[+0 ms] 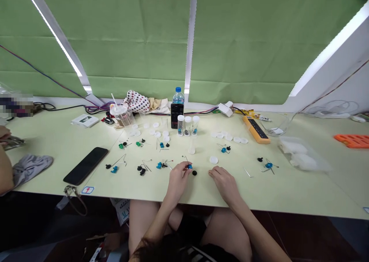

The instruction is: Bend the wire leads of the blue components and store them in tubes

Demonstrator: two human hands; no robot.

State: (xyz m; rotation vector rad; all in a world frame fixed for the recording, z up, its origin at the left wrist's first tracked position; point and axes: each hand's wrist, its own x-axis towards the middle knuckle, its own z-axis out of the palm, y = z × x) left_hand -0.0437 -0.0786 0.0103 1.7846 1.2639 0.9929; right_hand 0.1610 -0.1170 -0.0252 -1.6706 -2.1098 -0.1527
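My left hand [178, 179] is closed in a pinch on a small blue part [189, 167], from which a thin metal wire sticks up. A round black cap [194, 173] lies on the table just right of those fingertips. My right hand [225, 183] rests low over the table, its fingers bent and the tips drawn together; whether anything is between them is hidden. Beyond it lies a white round lid [213, 160]. A clear tube [191, 148] stands ahead of my left hand. To the right, a bent metal rod [247, 172] lies loose.
Capped tubes [187, 126] with small parts stand before a phone timer [177, 116] and a bottle [178, 97]. Small part groups and white lids are spread around. A black phone [85, 166] lies left, a power strip [256, 130] right. Another person's arm [5, 166] is far left.
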